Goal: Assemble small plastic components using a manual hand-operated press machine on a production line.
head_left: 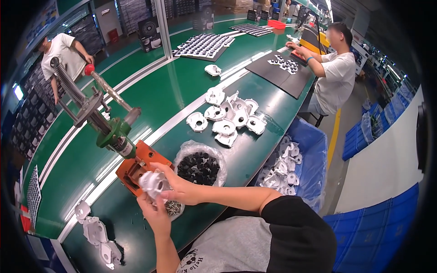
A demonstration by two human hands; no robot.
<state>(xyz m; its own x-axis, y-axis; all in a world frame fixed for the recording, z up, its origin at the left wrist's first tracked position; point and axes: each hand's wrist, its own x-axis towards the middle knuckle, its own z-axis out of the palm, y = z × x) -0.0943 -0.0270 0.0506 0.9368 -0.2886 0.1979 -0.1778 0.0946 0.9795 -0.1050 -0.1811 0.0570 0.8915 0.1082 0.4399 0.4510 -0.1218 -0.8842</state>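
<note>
Between both hands I hold a white plastic housing [152, 182], slightly blurred, just in front of the press's orange base [129, 171]. My left hand [152, 207] is closed on its lower side. Fingers of my right hand [177, 185] wrap round its upper and right side. Above the base stands a green hand press [111, 134] with a spring and a red-knobbed lever [109, 88]. Right of the base sits a plastic-lined container [221, 159] of small black parts [198, 167]. Small metal screws or pins [173, 207] lie in a container partly hidden under my right wrist.
Loose white housings [225, 117] lie on the green bench ahead; several more [95, 232] are at lower left. A lined blue bin [312, 141] of white parts stands by the bench's right edge. Co-workers are at right [337, 73] and far left [61, 59].
</note>
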